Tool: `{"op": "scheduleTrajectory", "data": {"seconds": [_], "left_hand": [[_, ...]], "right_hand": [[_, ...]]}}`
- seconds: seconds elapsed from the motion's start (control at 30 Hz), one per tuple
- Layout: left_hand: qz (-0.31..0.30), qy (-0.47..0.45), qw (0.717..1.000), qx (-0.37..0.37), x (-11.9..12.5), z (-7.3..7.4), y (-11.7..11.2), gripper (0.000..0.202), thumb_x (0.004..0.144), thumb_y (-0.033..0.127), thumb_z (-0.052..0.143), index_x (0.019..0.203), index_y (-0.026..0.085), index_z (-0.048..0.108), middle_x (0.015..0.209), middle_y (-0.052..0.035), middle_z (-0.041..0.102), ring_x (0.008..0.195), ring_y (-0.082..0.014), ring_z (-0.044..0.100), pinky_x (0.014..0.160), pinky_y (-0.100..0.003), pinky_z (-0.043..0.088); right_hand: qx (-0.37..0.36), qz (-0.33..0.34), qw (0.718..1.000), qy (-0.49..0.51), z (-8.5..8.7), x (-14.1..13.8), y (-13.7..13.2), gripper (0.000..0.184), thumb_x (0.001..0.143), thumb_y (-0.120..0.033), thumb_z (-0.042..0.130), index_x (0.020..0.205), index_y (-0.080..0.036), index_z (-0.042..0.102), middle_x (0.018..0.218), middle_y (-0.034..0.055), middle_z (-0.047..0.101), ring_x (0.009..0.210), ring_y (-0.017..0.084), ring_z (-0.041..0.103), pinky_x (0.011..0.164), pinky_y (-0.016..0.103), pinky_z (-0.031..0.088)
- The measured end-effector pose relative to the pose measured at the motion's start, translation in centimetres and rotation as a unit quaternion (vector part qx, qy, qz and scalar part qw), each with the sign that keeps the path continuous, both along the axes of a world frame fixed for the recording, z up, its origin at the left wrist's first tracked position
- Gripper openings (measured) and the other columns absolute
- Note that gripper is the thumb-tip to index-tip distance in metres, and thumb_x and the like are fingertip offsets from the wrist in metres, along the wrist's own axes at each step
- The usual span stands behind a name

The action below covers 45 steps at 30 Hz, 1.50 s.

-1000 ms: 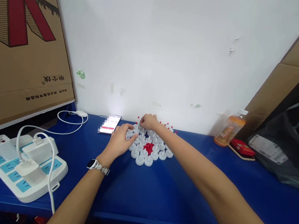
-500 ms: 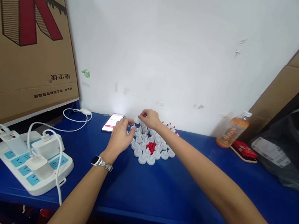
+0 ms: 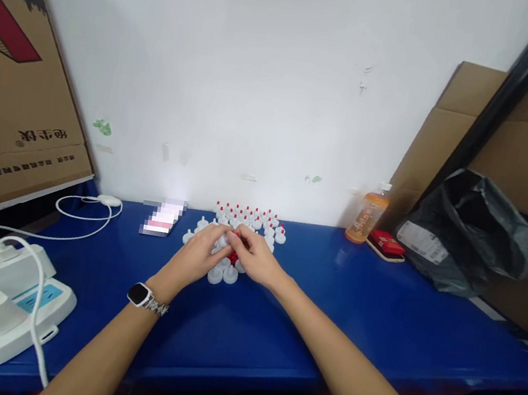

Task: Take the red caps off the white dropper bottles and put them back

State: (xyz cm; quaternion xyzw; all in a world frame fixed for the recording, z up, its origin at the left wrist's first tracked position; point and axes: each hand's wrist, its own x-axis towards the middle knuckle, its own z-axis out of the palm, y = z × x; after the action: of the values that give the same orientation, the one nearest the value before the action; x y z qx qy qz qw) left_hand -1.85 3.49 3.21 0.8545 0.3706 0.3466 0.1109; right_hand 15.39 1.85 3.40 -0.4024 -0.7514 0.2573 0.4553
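Through the head camera I see a white cap [image 3: 221, 242], apparently smooth plastic, over the middle of the bench [image 3: 242, 334], held between the thumb and curled fingers of the left hand [image 3: 192, 254]. The right hand [image 3: 259, 258] meets it, thumb and forefinger nearly together; I cannot tell whether they grip anything. Below, a heap of small red tips [image 3: 233, 257] is mostly hidden by the hands, among round, spouted caps [image 3: 230, 275]. Towards the scuffed white wall [image 3: 271, 92], other spouts wear red tips. The phone [image 3: 163, 218] is pixelated; the power strip [image 3: 59, 305] and cardboard box [image 3: 48, 103] are cut off at left. Half a second ago, the right hand held a cap at the cluster's far edge; now both hands meet over its middle.
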Motion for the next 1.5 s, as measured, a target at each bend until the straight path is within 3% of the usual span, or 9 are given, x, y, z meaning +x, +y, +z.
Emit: {"op": "scheduleTrajectory", "data": {"seconds": [0.13,0.3,0.5,0.67,0.77,0.93,1.13,1.3,1.5], "left_hand": [[-0.007,0.014,1.0,0.012,-0.4,0.6,-0.2,0.03,0.097,0.045,0.047,0.114,0.023,0.058,0.1,-0.0058,0.064,0.092,-0.0219,0.06,0.083,-0.035,0.047],[0.078,-0.025,0.997,0.013,-2.3,1.1,0.7,0.034,0.095,0.053,0.048,0.103,0.022,0.058,0.084,-0.0024,0.063,0.074,-0.0188,0.059,0.069,-0.031,0.047],[0.052,0.018,0.998,-0.014,-2.3,-0.9,1.7,0.041,0.094,0.05,0.048,0.121,0.019,0.054,0.108,-0.0087,0.064,0.095,-0.0233,0.062,0.087,-0.039,0.05],[0.018,0.04,0.999,0.003,-1.8,-1.9,1.6,0.052,0.095,0.043,0.047,0.142,0.021,0.045,0.129,-0.0127,0.058,0.125,-0.0286,0.052,0.109,-0.048,0.039],[0.014,0.026,1.0,-0.006,-1.3,-1.5,1.0,0.059,0.094,0.042,0.05,0.149,0.024,0.036,0.128,-0.0121,0.059,0.123,-0.0278,0.053,0.107,-0.047,0.041],[0.032,0.013,0.999,-0.001,-1.2,-0.8,0.5,0.063,0.091,0.041,0.057,0.148,0.031,0.035,0.123,-0.0085,0.06,0.111,-0.0247,0.059,0.098,-0.043,0.047],[0.079,0.02,0.997,0.016,-3.2,-0.6,2.1,0.033,0.092,0.048,0.053,0.11,0.022,0.062,0.109,-0.0071,0.061,0.101,-0.0247,0.059,0.09,-0.041,0.049],[0.08,0.031,0.996,0.012,-3.4,-0.7,2.1,0.026,0.094,0.045,0.051,0.098,0.023,0.064,0.105,-0.0055,0.06,0.102,-0.0244,0.058,0.093,-0.042,0.047],[0.08,0.034,0.996,0.007,-3.2,-0.6,1.8,0.024,0.093,0.044,0.052,0.095,0.024,0.065,0.104,-0.0054,0.059,0.103,-0.0256,0.057,0.094,-0.042,0.046]], "right_hand": [[-0.005,-0.028,0.999,0.038,0.5,0.3,0.5,0.038,0.093,-0.043,0.046,0.064,-0.021,0.037,0.059,-0.0054,0.036,0.058,0.011,0.036,0.056,0.024,0.029],[-0.016,-0.193,0.975,0.109,0.5,1.2,2.5,0.033,0.092,-0.034,0.036,0.061,-0.022,0.03,0.057,-0.0046,0.032,0.056,0.012,0.035,0.055,0.024,0.029],[0.008,-0.144,0.978,-0.15,-0.2,0.6,1.6,0.021,0.078,-0.031,0.061,0.063,-0.019,0.052,0.058,-0.0047,0.051,0.061,0.012,0.045,0.073,0.028,0.034],[0.026,-0.097,0.994,-0.031,-0.1,1.1,0.6,0.01,0.083,-0.029,0.056,0.082,-0.019,0.059,0.065,-0.0044,0.055,0.063,0.012,0.05,0.069,0.025,0.039],[0.018,-0.045,0.998,0.027,-0.4,0.8,0.1,0.018,0.086,-0.033,0.057,0.096,-0.019,0.061,0.069,-0.0038,0.058,0.065,0.012,0.051,0.066,0.024,0.041],[0.017,-0.028,0.998,0.047,0.3,0.5,1.0,0.016,0.087,-0.032,0.056,0.091,-0.018,0.064,0.075,-0.0012,0.064,0.068,0.012,0.056,0.067,0.023,0.043],[-0.002,-0.09,0.981,-0.17,3.8,1.0,6.6,0.014,0.083,-0.02,0.058,0.088,-0.016,0.071,0.083,0.0041,0.072,0.077,0.014,0.064,0.07,0.023,0.045],[-0.016,-0.078,0.903,-0.423,4.7,-1.1,9.8,0.021,0.075,-0.015,0.06,0.089,-0.018,0.075,0.093,0.0072,0.076,0.085,0.021,0.068,0.072,0.026,0.047],[-0.033,-0.073,0.876,-0.475,4.8,-3.4,10.9,0.025,0.07,-0.014,0.065,0.091,-0.018,0.076,0.098,0.0108,0.076,0.09,0.025,0.07,0.077,0.03,0.05]]}}
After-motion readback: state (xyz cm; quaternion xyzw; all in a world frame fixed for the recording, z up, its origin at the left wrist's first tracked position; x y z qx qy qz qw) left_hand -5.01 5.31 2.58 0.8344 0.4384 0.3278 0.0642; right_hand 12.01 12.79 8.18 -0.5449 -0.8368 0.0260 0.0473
